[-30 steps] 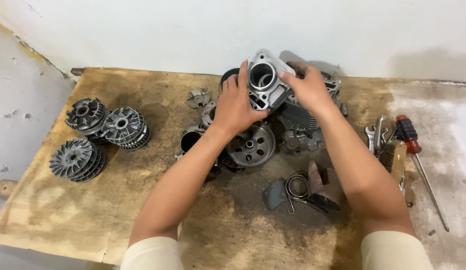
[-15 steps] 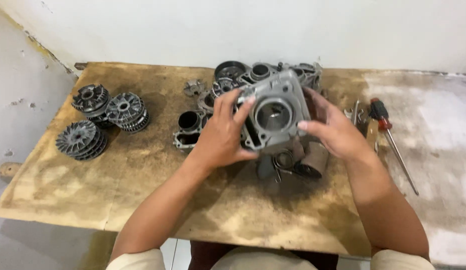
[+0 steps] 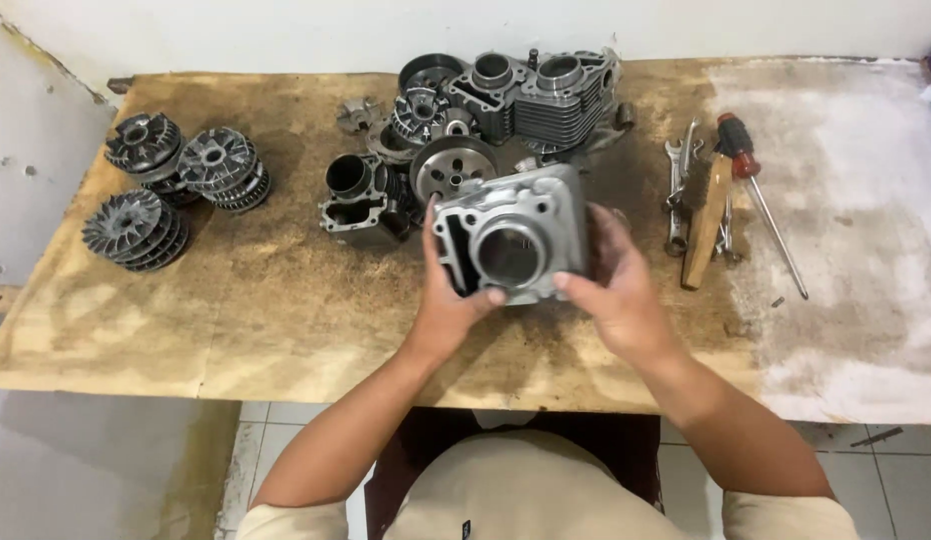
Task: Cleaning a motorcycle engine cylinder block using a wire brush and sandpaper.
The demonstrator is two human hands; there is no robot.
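Both hands grip silver engine cylinder (image 3: 511, 240) above table (image 3: 286, 300), mid, nr front edge; bore faces cam. Left hand (image 3: 448, 300) wraps its left side, right hand (image 3: 614, 290) its right, thumbs on front face. Screwdriver (image 3: 756, 180) & wrenches (image 3: 678, 190) lie twd right edge.

A silver-grey finned engine cylinder block (image 3: 511, 245) sits at frame centre, raised above the wooden bench, its round open bore turned toward the camera, tilted slightly, gripped on both sides.
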